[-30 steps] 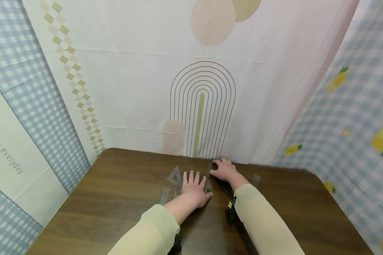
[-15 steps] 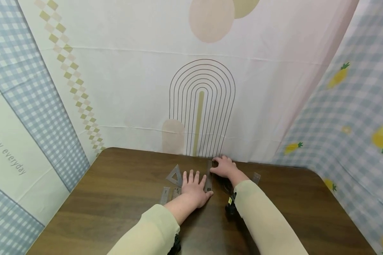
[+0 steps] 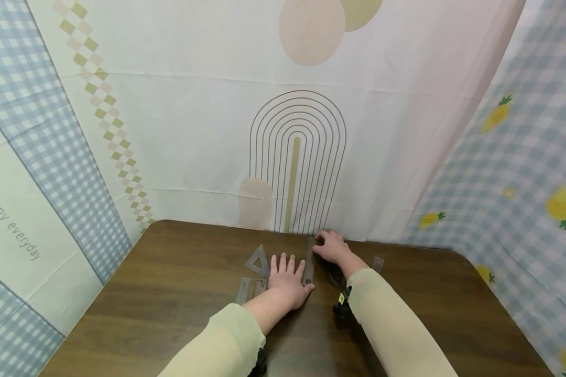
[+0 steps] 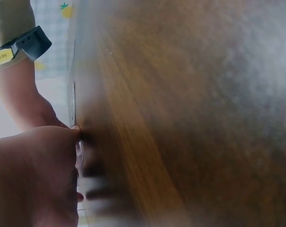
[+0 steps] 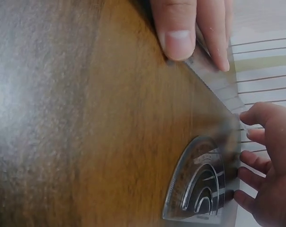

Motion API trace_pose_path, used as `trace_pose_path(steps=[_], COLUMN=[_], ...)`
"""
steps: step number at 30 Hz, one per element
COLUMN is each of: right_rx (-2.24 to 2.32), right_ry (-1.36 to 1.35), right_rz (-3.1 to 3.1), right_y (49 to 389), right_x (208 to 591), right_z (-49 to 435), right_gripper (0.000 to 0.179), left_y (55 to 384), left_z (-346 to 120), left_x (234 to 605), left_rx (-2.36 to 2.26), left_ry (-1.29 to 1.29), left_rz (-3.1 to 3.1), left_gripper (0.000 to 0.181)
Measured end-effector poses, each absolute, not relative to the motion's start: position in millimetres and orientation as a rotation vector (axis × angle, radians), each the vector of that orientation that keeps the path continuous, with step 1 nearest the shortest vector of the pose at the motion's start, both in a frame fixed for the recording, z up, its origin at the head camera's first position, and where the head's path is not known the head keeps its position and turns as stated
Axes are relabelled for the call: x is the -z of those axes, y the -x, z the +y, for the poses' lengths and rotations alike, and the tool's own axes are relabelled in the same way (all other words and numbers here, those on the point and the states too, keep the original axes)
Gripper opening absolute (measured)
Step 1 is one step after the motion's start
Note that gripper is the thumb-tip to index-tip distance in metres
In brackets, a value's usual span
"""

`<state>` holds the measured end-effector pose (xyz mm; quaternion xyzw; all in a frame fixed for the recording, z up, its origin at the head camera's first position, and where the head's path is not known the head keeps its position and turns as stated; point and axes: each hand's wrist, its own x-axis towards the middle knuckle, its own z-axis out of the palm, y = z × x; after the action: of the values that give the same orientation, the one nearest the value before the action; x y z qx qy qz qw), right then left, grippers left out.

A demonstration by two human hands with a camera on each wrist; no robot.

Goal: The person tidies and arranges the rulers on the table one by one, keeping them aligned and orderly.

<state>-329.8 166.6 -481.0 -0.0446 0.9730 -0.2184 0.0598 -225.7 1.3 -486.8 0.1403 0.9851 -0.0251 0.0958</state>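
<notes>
My left hand [image 3: 289, 280] lies palm down on the table with its fingers spread. Its thumb and index finger are at the near end of a clear ruler [image 3: 309, 256]. At the ruler's far end, my right hand [image 3: 331, 247] is bent, its thumb and index finger pinching the edge or corner; the exact contact is hard to see. The right wrist view shows the ruler [image 5: 216, 78] slanting between the left thumb [image 5: 177, 40] and the right hand [image 5: 275, 156]. A clear protractor [image 5: 197, 184] lies beside the right fingers. In the left wrist view, the left hand [image 4: 36, 175] hides the ruler.
Left of the hands lie a clear set square [image 3: 258, 261], a short ruler [image 3: 243, 289] and another clear piece [image 3: 260, 286] partly behind the left hand. Another clear piece [image 3: 378, 264] is at the right. A curtain [image 3: 207, 157] hangs along the far edge of the brown table [image 3: 137, 303].
My right hand and the ruler's far end have shifted very slightly to the right. The left hand stays in place; the head view has tilted a little.
</notes>
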Motion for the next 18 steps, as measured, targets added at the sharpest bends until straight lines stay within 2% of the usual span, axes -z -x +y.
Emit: trace_pose_path(steps=[18], right_rx=[1.078], right_ry=[0.141], right_rz=[2.916], right_y=[322.1], right_x=[485.7], right_z=[174.1], right_gripper=[0.042], left_y=[223.2], left_z=[2.2], left_x=[489.0], left_rx=[0.063], left_ry=[-0.417], left_rz=[2.955], left_gripper=[0.074])
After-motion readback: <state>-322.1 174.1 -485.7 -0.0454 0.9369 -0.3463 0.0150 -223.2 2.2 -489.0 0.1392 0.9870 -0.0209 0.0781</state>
